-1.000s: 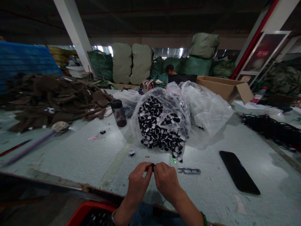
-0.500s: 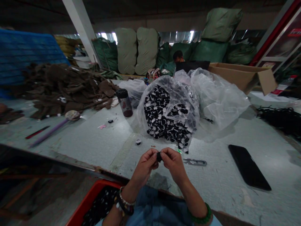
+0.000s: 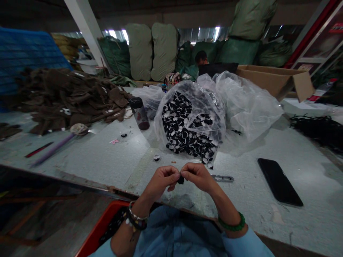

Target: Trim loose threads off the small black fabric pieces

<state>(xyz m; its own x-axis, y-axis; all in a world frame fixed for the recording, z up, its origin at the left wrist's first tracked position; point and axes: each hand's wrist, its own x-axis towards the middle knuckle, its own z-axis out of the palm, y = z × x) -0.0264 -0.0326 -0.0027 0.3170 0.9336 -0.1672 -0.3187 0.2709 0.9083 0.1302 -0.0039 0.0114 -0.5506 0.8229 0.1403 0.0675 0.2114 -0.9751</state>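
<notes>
Left hand point(image 3: 162, 181) and right hand point(image 3: 197, 176) met low over the near side of the tabletop point(image 3: 104, 157). Fingers of both were drawn into a close pinch, tips nearly meeting on one small black piece point(image 3: 181, 180), which hung just below them, clear of the surface. What had been done to it could not be told; judged mid-handling, not finished.

Supply: clear plastic bag point(image 3: 189, 86) ahead of the hands, packed with black-and-white pieces point(image 3: 178, 123). Going by that heap, much appeared left to do. One loose piece point(image 3: 157, 157) lay near the bag, on its left, held by neither hand; worked or unworked, unclear. Red bin point(image 3: 89, 230) below the tabletop's edge contained dark, white-flecked pieces point(image 3: 114, 222), possibly the completed lot; too little showed to say. Thread snips point(image 3: 225, 178) lay unheld, partly behind the right hand.
</notes>
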